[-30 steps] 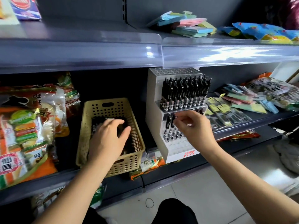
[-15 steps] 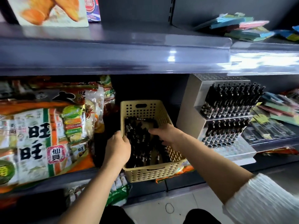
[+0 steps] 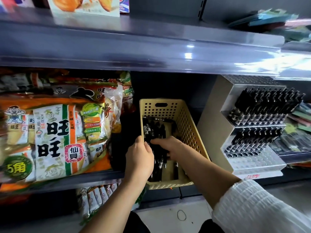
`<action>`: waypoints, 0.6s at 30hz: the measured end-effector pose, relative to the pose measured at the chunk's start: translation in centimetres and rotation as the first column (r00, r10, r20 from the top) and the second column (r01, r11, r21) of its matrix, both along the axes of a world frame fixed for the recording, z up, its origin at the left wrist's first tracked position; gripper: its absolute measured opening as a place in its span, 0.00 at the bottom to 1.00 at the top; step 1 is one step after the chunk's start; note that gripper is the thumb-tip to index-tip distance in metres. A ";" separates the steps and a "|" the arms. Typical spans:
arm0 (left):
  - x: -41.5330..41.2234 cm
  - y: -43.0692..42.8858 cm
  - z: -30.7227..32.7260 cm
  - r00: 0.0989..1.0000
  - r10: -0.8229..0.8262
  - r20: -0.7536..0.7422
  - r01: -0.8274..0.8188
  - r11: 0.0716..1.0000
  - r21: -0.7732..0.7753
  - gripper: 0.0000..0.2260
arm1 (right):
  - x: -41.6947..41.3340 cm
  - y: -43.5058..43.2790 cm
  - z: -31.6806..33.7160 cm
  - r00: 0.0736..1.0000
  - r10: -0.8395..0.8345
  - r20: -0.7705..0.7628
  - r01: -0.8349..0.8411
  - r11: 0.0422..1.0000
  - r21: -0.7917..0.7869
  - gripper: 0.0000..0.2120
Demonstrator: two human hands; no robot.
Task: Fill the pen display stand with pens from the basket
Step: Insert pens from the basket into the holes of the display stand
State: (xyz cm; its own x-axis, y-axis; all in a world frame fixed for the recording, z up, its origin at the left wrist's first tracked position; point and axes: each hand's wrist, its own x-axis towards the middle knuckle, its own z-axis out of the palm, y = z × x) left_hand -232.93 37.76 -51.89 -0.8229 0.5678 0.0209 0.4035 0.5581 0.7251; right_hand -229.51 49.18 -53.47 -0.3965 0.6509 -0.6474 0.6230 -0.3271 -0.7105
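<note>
A yellow perforated basket (image 3: 186,125) sits on the middle shelf and holds several black pens (image 3: 155,130). My left hand (image 3: 140,156) grips the basket's left rim, thumb on its edge. My right hand (image 3: 168,146) is inside the basket, palm down, fingers closed over a bunch of pens. To the right stands the white stepped pen display stand (image 3: 210,132). Its upper tier is full of black pens (image 3: 264,106), its middle tier holds a row of pens (image 3: 252,140), and the bottom tier (image 3: 259,161) shows bare holes.
Large orange and white snack bags (image 3: 55,137) fill the shelf left of the basket. The upper shelf's edge (image 3: 134,52) overhangs above. Flat stationery packs (image 3: 301,121) lie right of the stand. More snack packs (image 3: 94,199) sit on the shelf below.
My right hand left the stand and went into the basket onto the pens. My left hand moved from inside the basket to its left rim. The view swung left.
</note>
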 end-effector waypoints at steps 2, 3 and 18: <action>0.1 0.0 -0.1 1.000 -0.001 -0.003 0.001 1.000 0.013 0.13 | 0.4 0.1 0.1 0.998 -0.017 -0.060 0.013 0.997 -0.071 0.10; 0.1 -0.1 0.0 1.000 -0.001 -0.004 0.001 1.000 0.019 0.13 | 0.6 0.2 0.1 0.996 -0.023 -0.091 0.014 0.995 -0.100 0.08; -0.3 0.8 0.2 1.000 0.026 -0.017 -0.028 0.996 -0.082 0.14 | 3.1 1.5 2.5 0.847 -0.208 -0.489 0.064 0.954 -0.294 0.06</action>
State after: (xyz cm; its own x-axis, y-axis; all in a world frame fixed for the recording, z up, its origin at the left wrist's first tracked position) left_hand -233.24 38.57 -51.72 -0.8380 0.5456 -0.0118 0.3984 0.6264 0.6700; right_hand -226.36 50.68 -51.01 -0.6354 0.5623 -0.5293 0.1321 -0.5961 -0.7920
